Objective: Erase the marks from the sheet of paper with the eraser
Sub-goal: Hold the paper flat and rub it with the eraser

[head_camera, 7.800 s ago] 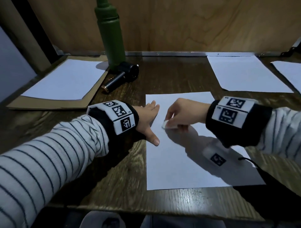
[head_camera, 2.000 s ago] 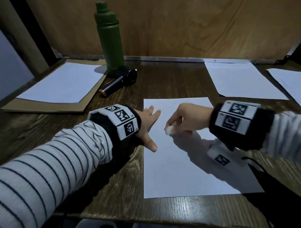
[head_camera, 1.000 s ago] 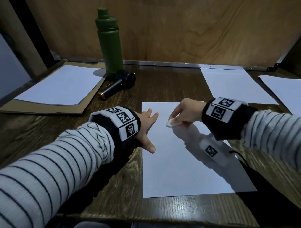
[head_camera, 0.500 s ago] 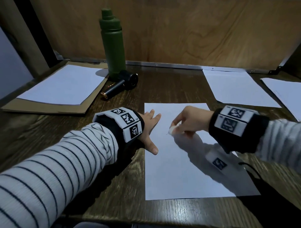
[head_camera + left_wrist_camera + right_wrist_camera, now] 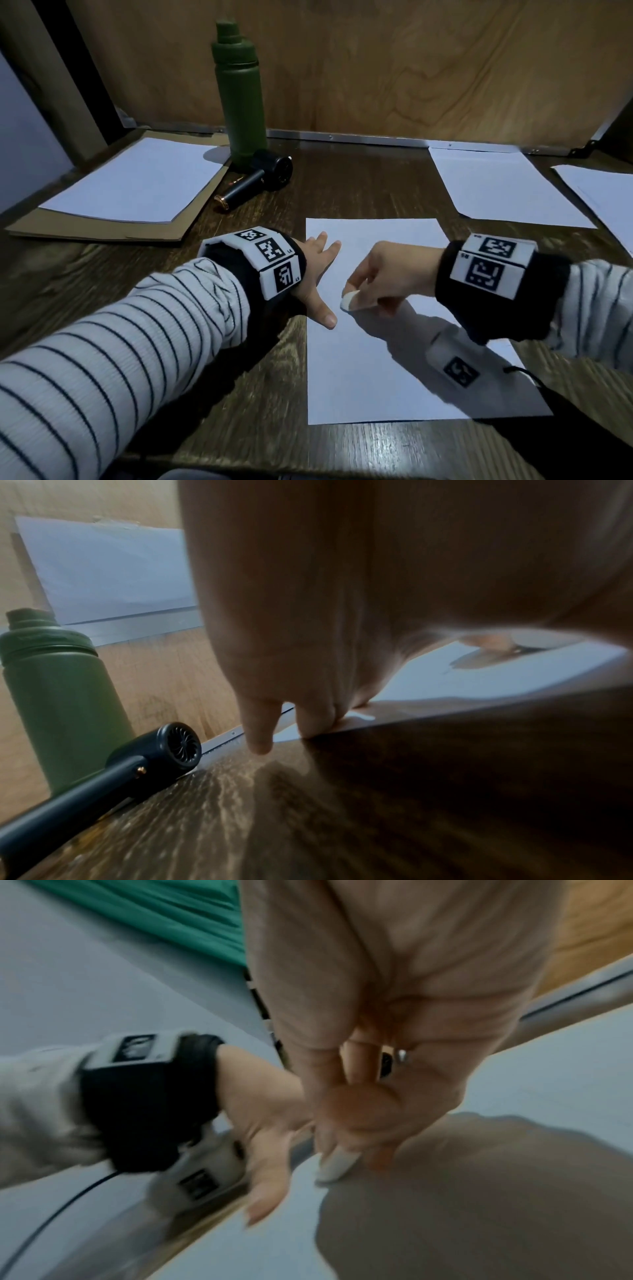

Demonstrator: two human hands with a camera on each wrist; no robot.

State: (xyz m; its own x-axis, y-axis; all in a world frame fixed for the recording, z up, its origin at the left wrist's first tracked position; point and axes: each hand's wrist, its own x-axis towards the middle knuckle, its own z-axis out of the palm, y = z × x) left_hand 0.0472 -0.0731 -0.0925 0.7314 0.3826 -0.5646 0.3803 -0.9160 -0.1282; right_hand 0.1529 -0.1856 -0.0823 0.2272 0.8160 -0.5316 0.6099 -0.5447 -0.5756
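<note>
A white sheet of paper (image 5: pixel 370 370) lies on the dark wooden table in front of me. My right hand (image 5: pixel 380 274) pinches a small white eraser (image 5: pixel 349 301) between thumb and fingers, with its tip down on the paper's upper left part. In the right wrist view the eraser (image 5: pixel 334 1167) pokes out below the fingertips onto the sheet. My left hand (image 5: pixel 317 270) lies flat with straight fingers on the sheet's left edge, thumb pointing toward me. I cannot make out any marks on the paper.
A green bottle (image 5: pixel 239 99) stands at the back, with a dark handheld fan (image 5: pixel 260 178) lying beside it. Paper on a brown folder (image 5: pixel 133 181) sits at the left. More white sheets (image 5: pixel 503 185) lie at the back right. A wooden wall closes the far side.
My right hand has moved the eraser back and forth over the same upper-left area of the sheet, now slightly nearer me. The left hand has stayed flat on the paper's edge.
</note>
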